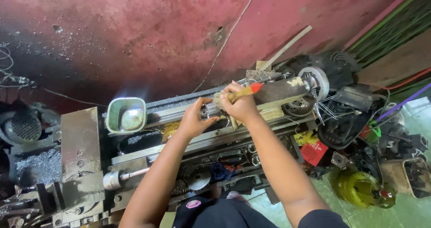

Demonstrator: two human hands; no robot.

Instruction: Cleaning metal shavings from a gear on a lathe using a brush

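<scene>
A stained, pitted red wall (148, 35) fills the top of the frame, and along its foot runs a long grey metal lathe bed (188, 133), greasy and strewn with swarf, so the work sits at arm's reach below the person. At the right end of the bed, right of centre, a dark cylindrical steel shaft (280, 91) lies along the machine's axis, ending in a pale round metal flange (316, 80); lying level like that, its whole side is open to reach.

The right hand (242, 104) is clenched around a brush with a yellow wooden handle and red tip (244, 92), bristles down against the near end of the shaft. The left hand (195, 118) cups a small ribbed metal part (210, 111) at that same end, fingers curled on it, seemingly steadying it for the brush.

Left of centre stands a pale green square metal tray (126, 115) of murky liquid, close enough for dipping. Dark scrap parts and a yellow helmet (359, 187) crowd the floor at lower right.
</scene>
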